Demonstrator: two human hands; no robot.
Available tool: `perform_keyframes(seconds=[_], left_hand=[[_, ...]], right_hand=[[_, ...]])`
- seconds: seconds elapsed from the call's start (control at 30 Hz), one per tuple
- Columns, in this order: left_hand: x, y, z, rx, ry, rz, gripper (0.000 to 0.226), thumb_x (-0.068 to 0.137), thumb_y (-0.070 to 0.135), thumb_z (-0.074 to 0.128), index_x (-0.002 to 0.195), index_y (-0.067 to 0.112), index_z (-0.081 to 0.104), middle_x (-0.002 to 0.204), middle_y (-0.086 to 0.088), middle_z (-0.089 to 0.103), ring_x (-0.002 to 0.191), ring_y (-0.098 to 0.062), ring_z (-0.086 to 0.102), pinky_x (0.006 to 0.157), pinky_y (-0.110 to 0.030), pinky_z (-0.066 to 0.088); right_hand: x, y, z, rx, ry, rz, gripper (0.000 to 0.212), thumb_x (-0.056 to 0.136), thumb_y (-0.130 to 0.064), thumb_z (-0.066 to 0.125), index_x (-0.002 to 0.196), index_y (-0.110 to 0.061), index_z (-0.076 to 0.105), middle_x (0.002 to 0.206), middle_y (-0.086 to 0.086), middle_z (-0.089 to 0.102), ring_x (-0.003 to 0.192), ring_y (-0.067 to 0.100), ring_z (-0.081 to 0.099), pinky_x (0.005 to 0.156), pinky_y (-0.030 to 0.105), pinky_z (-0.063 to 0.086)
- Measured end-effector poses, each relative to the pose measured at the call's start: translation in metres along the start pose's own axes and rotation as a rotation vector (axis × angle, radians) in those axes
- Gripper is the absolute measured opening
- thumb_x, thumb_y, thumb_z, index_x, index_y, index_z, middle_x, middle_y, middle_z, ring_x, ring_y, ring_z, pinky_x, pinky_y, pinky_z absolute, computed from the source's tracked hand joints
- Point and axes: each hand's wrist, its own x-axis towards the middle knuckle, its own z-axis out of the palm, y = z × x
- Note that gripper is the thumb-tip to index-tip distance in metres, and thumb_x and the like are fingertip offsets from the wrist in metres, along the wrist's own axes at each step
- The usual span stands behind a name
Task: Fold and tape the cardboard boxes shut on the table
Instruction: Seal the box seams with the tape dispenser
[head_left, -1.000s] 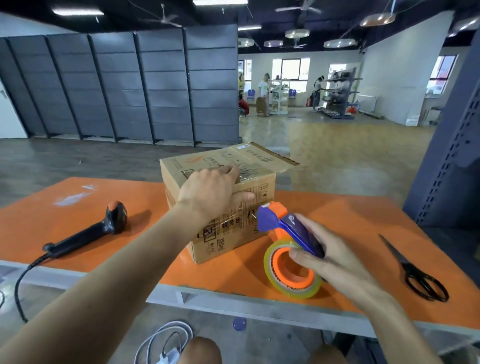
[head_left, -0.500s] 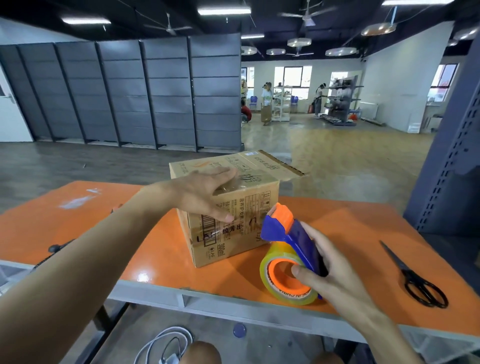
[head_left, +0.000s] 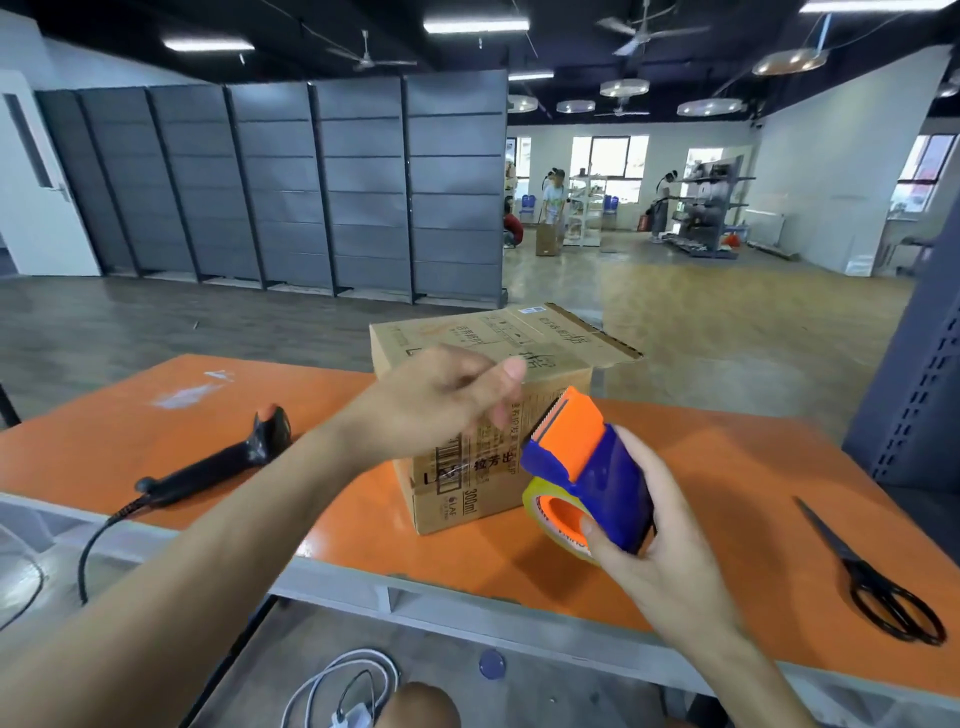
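The box (head_left: 483, 338) is seen at the centre of the frame, standing on the table (head_left: 727, 467) with its top flaps folded down; one flap edge juts out at its right. A second ago the left hand (head_left: 447, 400) was laid flat on the box top. It is now lifted off and held in front of the box, moved toward the dispenser (head_left: 587, 467). Its fingers are half curled with the thumb out, but the hand is blurred, so it cannot be told whether a tape end is pinched.

The dispenser is gripped around its blue body by the right hand (head_left: 649, 545). It has been raised and tipped since then, so that its orange toothed end is brought up beside the box's front right edge.

The flaps are no longer pressed down, so a fresh strip is probably about to be drawn. The top seam is judged not yet fully taped. A scanner (head_left: 218, 467) lies at the left, scissors (head_left: 872, 577) at the right.
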Motion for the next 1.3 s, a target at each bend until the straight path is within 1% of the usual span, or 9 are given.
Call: perform_keyframes(seconds=[0.13, 0.3, 0.4, 0.57, 0.67, 0.87, 1.0, 1.1, 1.3], left_hand=[[-0.004, 0.012, 0.014, -0.178, -0.086, -0.081, 0.043, 0.100, 0.052, 0.053, 0.094, 0.016, 0.075, 0.078, 0.010, 0.070, 0.068, -0.007, 0.062, 0.057, -0.014, 0.042], [-0.005, 0.008, 0.018, -0.273, -0.061, -0.121, 0.015, 0.101, 0.015, 0.062, 0.094, 0.015, 0.075, 0.081, 0.002, 0.072, 0.071, -0.008, 0.061, 0.063, -0.023, 0.046], [-0.005, 0.004, 0.020, -0.295, -0.056, -0.169, 0.015, 0.100, 0.017, 0.063, 0.093, 0.013, 0.076, 0.080, -0.003, 0.073, 0.065, -0.009, 0.061, 0.060, -0.022, 0.047], [0.003, 0.006, 0.014, -0.215, -0.003, -0.166, 0.018, 0.097, 0.014, 0.067, 0.084, 0.007, 0.077, 0.063, -0.003, 0.068, 0.051, -0.005, 0.054, 0.049, -0.017, 0.044], [0.015, 0.015, -0.008, -0.001, 0.024, -0.144, 0.015, 0.095, 0.011, 0.070, 0.083, 0.008, 0.079, 0.075, -0.009, 0.075, 0.057, -0.003, 0.060, 0.052, -0.013, 0.047], [0.033, 0.024, -0.034, 0.233, -0.039, -0.115, 0.016, 0.096, 0.016, 0.068, 0.086, 0.012, 0.080, 0.086, -0.006, 0.078, 0.089, -0.017, 0.071, 0.090, -0.039, 0.058], [0.040, 0.014, -0.043, 0.275, -0.044, -0.109, 0.023, 0.099, 0.019, 0.064, 0.092, 0.000, 0.076, 0.068, 0.016, 0.072, 0.073, 0.009, 0.065, 0.074, -0.026, 0.047], [0.042, 0.004, -0.038, 0.318, -0.028, -0.065, 0.021, 0.100, 0.022, 0.063, 0.089, 0.010, 0.076, 0.076, 0.006, 0.073, 0.075, -0.009, 0.067, 0.071, -0.024, 0.050], [0.042, -0.015, -0.037, 0.292, -0.027, -0.039, 0.023, 0.098, 0.019, 0.063, 0.078, 0.016, 0.073, 0.060, 0.015, 0.062, 0.057, 0.003, 0.055, 0.055, -0.010, 0.039]], right_hand=[[0.002, -0.008, 0.001, -0.097, 0.052, -0.026, 0.080, 0.077, -0.021, 0.072, 0.142, -0.056, 0.041, 0.142, -0.026, 0.052, 0.130, 0.002, 0.052, 0.096, 0.010, 0.044], [-0.003, -0.020, 0.000, -0.110, 0.052, -0.027, 0.073, 0.072, -0.048, 0.067, 0.140, -0.058, 0.041, 0.140, -0.028, 0.053, 0.130, 0.000, 0.051, 0.095, 0.009, 0.044], [-0.008, -0.028, -0.001, -0.120, 0.071, -0.023, 0.073, 0.070, -0.055, 0.067, 0.137, -0.063, 0.040, 0.136, -0.032, 0.054, 0.126, -0.004, 0.053, 0.091, 0.005, 0.043], [-0.010, -0.043, 0.006, -0.245, 0.070, -0.097, 0.075, 0.074, -0.056, 0.064, 0.143, -0.058, 0.036, 0.137, -0.026, 0.055, 0.121, -0.010, 0.054, 0.087, 0.001, 0.041], [-0.011, -0.052, 0.017, -0.357, 0.098, -0.125, 0.072, 0.076, -0.057, 0.058, 0.144, -0.063, 0.035, 0.108, -0.015, 0.058, 0.094, -0.006, 0.059, 0.073, 0.002, 0.043], [-0.010, -0.054, 0.033, -0.467, 0.179, -0.185, 0.082, 0.077, -0.034, 0.071, 0.146, -0.060, 0.035, 0.094, -0.011, 0.046, 0.077, 0.008, 0.057, 0.064, 0.009, 0.045], [-0.017, -0.052, 0.041, -0.461, 0.218, -0.155, 0.080, 0.078, -0.037, 0.079, 0.143, -0.060, 0.040, 0.095, -0.013, 0.047, 0.078, 0.005, 0.059, 0.061, 0.009, 0.045], [-0.020, -0.049, 0.045, -0.461, 0.164, -0.118, 0.086, 0.077, -0.029, 0.079, 0.143, -0.064, 0.037, 0.103, -0.014, 0.049, 0.084, 0.008, 0.060, 0.066, 0.017, 0.050], [-0.028, -0.045, 0.055, -0.460, 0.143, -0.086, 0.087, 0.077, -0.032, 0.076, 0.144, -0.066, 0.032, 0.099, -0.015, 0.046, 0.086, 0.004, 0.058, 0.067, 0.009, 0.049]])
